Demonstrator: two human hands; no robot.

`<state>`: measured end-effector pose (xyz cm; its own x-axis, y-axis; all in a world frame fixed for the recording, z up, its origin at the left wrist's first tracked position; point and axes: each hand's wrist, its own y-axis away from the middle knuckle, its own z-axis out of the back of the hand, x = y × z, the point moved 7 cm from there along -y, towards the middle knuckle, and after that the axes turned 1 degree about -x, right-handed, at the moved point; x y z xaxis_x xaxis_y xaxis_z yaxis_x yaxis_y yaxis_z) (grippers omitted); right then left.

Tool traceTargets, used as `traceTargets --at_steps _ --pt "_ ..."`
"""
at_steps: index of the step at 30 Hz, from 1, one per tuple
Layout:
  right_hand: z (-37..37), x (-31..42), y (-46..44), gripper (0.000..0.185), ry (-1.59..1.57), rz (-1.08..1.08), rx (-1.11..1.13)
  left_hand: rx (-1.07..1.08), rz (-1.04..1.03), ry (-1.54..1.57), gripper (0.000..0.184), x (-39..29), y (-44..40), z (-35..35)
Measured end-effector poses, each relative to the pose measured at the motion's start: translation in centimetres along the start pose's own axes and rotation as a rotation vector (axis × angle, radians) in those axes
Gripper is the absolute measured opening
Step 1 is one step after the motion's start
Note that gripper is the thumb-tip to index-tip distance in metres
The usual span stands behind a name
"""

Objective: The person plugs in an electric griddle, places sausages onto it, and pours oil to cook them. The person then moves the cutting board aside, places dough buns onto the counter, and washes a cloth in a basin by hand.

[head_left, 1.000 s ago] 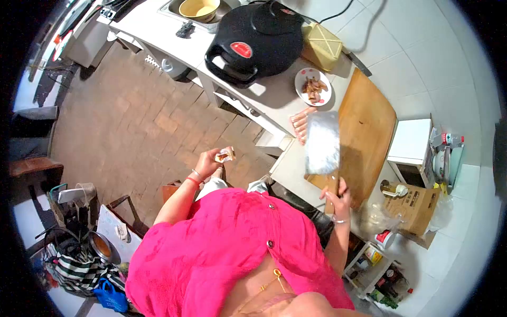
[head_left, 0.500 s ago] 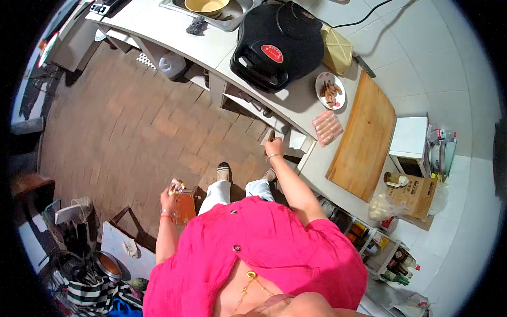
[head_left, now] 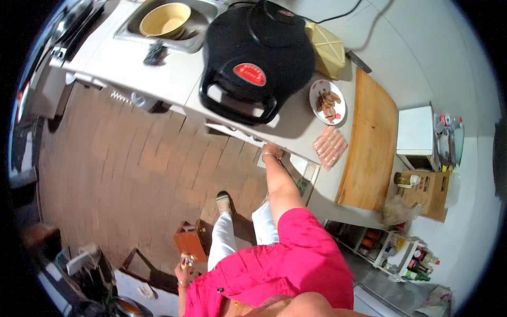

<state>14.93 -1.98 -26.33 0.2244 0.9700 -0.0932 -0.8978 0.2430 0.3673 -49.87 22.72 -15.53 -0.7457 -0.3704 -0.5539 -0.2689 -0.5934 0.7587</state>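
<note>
My right hand (head_left: 271, 151) reaches in at the counter's front edge, by the shelf opening beneath it; its fingers are hidden, so I cannot tell what it holds. Down at the lower left, my left hand (head_left: 182, 271) is closed around a small shiny object (head_left: 187, 260) with clear and yellowish parts, too small to name. A reddish-brown wooden stool (head_left: 190, 241) stands on the floor just past that hand. Above my right hand, on the counter, sits a black electric griddle (head_left: 259, 50) with its lid down. A pack of sausages (head_left: 330, 147) lies to the right.
A plate with pieces of food (head_left: 327, 102) is beside a large wooden board (head_left: 368, 148). Behind stands a yellow container (head_left: 326, 50). At the upper left, a sink (head_left: 127, 33) holds a yellow bowl (head_left: 165, 19). A rack with bottles (head_left: 391, 251) stands at the right.
My right hand has gone from in front of the shelves, where it gripped something brown, to the counter's edge. The view has shifted nearer the counter; my left hand sits lower, still holding the shiny object.
</note>
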Motion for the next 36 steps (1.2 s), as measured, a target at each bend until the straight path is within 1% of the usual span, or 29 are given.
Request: traceTargets --at_steps 1,2,3,5,8,10,12,13,14,15,16,17,18,19,20,21,22,24,25,26,28,29,30,32,34,35,36 --pt "0.5 0.3 -0.1 0.034 -0.025 -0.004 -0.047 0.001 0.112 0.007 0.011 0.6 -0.2 -0.2" --pt "0.6 0.6 -0.5 0.034 -0.054 -0.018 -0.064 0.009 0.125 0.061 0.013 0.3 -0.1 -0.7" --pt "0.7 0.7 -1.0 0.033 -0.095 -0.032 -0.071 0.048 0.097 0.172 0.014 2.4 -1.4 -0.8" --pt "0.6 1.0 -1.7 0.032 -0.182 -0.061 -0.078 -0.011 0.076 0.130 0.017 2.1 -2.2 -1.0" --pt "0.8 1.2 -2.2 0.030 -0.344 -0.092 -0.086 -0.003 -0.011 0.131 0.018 -2.1 -2.9 -2.6" --pt "0.9 1.2 -0.7 0.029 -0.491 -0.089 -0.075 0.129 -0.118 0.166 0.019 -4.7 -4.9 -4.3" --pt "0.1 1.7 2.1 0.029 -0.665 0.015 -0.042 0.248 -0.205 0.174 0.022 -8.4 -5.6 -6.2" --pt "-2.3 2.4 3.2 0.023 -0.721 0.206 -0.133 0.306 -0.281 0.159 0.026 -11.7 -5.6 -7.6" --pt "0.2 1.6 7.7 0.022 -0.861 0.177 0.078 0.368 -0.354 0.137 0.030 -14.7 -5.3 -8.9" --pt "1.0 1.5 11.3 0.026 -0.831 0.336 0.174 0.375 -0.394 0.088 0.031 -17.6 -4.9 -10.0" --pt "3.7 0.3 15.5 0.026 -0.771 0.475 0.232 0.383 -0.434 0.039 0.032 -20.6 -4.2 -11.4" --pt "7.5 -1.4 19.7 0.026 -0.705 0.617 0.285 0.431 -0.486 0.052 0.031 -25.0 -1.6 -13.6" --pt "11.6 -4.2 22.9 0.026 -0.707 0.657 0.286 0.478 -0.537 0.070 0.029 -28.7 1.0 -15.4" --pt "14.3 -7.2 25.3 0.026 -0.707 0.699 0.285 0.556 -0.561 0.070 0.027 -30.0 1.2 -16.9" --pt "11.8 -10.5 24.6 0.025 -0.787 0.672 0.219 0.636 -0.584 0.071 0.026 -31.1 1.3 -18.4" --pt "9.2 -14.0 24.0 0.025 -0.865 0.645 0.154 0.685 -0.642 0.005 0.026 -32.9 2.7 -20.1" --pt "14.4 -19.0 25.1 0.020 -0.929 0.457 0.151 0.729 -0.698 -0.062 0.027 -34.7 4.5 -21.8" --pt "17.1 -29.3 24.0 0.016 -0.863 0.102 -0.084 0.807 -0.798 -0.207 0.029 -37.0 7.1 -25.0" --pt "15.7 -34.3 22.7 0.014 -1.086 -0.081 0.003 0.842 -0.841 -0.283 0.031 -37.7 8.4 -26.7" --pt "15.0 -38.7 22.0 0.015 -1.214 -0.183 -0.080 0.873 -0.883 -0.357 0.032 -38.2 9.6 -28.5" --pt "13.9 -47.5 20.9 0.018 -1.471 -0.362 -0.296 0.954 -0.905 -0.372 0.032 -39.5 14.5 -31.8" --pt "13.0 -50.8 20.4 0.018 -1.516 -0.484 -0.347 0.995 -0.918 -0.377 0.032 -39.8 16.8 -33.6" --pt "12.2 -52.7 19.7 0.017 -1.640 -0.557 -0.331 1.032 -0.786 -0.285 0.028 -39.4 18.1 -35.5" --pt "10.5 -55.9 18.1 0.022 -1.889 -0.705 -0.282 0.998 -0.753 -0.373 0.026 -39.4 21.5 -38.9" --pt "9.2 -58.0 15.8 0.022 -1.896 -0.815 -0.277 0.941 -0.717 -0.405 0.027 -38.7 23.0 -42.3" --pt "8.8 -58.9 14.4 0.022 -1.894 -0.870 -0.274 0.960 -0.820 -0.377 0.028 -38.5 23.3 -44.2" --pt "12.3 -58.6 14.9 0.019 -1.963 -0.938 -0.278 0.976 -0.917 -0.348 0.028 -38.1 23.2 -45.9"
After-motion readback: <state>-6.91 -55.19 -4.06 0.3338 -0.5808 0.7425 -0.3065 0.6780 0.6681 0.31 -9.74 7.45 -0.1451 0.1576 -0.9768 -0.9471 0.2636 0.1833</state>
